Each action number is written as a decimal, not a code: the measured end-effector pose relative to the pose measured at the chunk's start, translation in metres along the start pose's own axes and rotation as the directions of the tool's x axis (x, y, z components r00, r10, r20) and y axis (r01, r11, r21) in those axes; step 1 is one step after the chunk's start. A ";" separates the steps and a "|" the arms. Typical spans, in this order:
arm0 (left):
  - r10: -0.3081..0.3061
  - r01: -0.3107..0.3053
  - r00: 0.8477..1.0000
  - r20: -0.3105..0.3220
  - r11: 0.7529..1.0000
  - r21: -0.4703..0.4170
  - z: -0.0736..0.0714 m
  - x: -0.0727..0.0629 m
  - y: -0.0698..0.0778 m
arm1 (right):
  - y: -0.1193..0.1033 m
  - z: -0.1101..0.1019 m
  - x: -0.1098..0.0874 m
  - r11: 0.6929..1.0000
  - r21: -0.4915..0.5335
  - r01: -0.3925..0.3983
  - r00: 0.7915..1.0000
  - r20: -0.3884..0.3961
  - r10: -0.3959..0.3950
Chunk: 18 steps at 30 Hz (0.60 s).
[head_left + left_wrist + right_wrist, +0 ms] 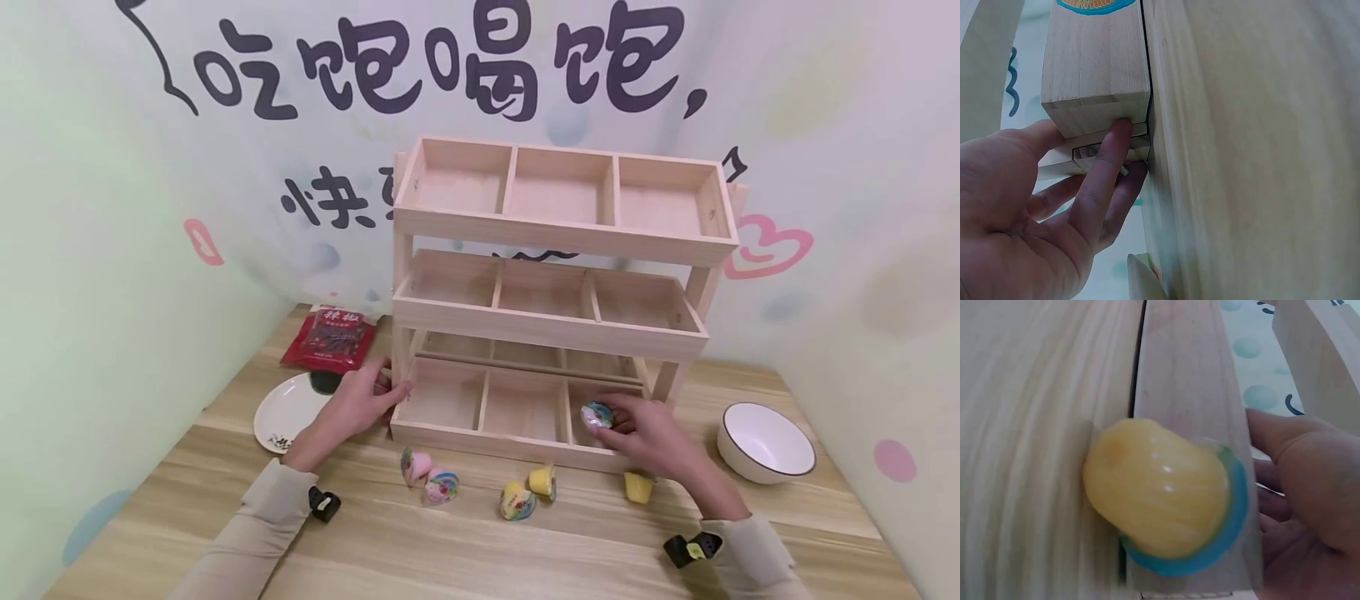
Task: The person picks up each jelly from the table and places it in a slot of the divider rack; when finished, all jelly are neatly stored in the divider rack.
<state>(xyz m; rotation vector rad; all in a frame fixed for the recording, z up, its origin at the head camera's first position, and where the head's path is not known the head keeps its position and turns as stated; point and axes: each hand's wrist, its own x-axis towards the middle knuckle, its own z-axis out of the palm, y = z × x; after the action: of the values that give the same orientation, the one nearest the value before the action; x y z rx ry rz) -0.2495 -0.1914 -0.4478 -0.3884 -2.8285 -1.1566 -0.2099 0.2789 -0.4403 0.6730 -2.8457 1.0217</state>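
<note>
My right hand [651,437] pinches a jelly cup [597,415] with a colourful lid, at the right compartment of the bottom tier of a wooden three-tier rack [547,329]. In the right wrist view the front board hides that cup and part of the right hand [1310,494]. Closer to that camera lies a yellow jelly cup [1160,487]. My left hand [363,400] holds the left end of the bottom tier, thumb over the rim. In the left wrist view the left hand [1054,212] has its fingers against the tier's end board [1094,115].
Before the rack lie pink jelly cups [441,486] and yellow jelly cups [517,502]. A white plate [281,404] with a dark green item [326,382] and a red chilli packet [330,337] are at left. At right stands a white bowl [767,443].
</note>
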 end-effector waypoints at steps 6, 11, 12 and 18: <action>0.000 0.000 1.000 0.005 1.000 -0.001 0.000 -0.003 0.001 | -0.002 0.005 0.007 0.999 -0.025 0.032 0.998 0.060 -0.030; -0.006 0.006 1.000 0.004 1.000 0.010 -0.001 -0.004 0.002 | -0.006 0.005 0.009 0.999 -0.020 0.046 0.995 0.086 -0.044; -0.007 0.007 1.000 0.003 1.000 0.012 -0.001 -0.004 0.002 | -0.006 0.004 0.009 0.999 -0.013 0.048 0.995 0.091 -0.046; -0.011 0.011 1.000 0.018 1.000 0.006 0.000 -0.002 0.003 | -0.006 0.005 0.008 0.999 -0.012 0.039 0.996 0.083 -0.038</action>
<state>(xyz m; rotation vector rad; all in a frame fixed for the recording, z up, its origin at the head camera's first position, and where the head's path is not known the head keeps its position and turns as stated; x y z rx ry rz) -0.2467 -0.1895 -0.4457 -0.3850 -2.8527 -1.1523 -0.2144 0.2682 -0.4388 0.7838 -2.8947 0.9904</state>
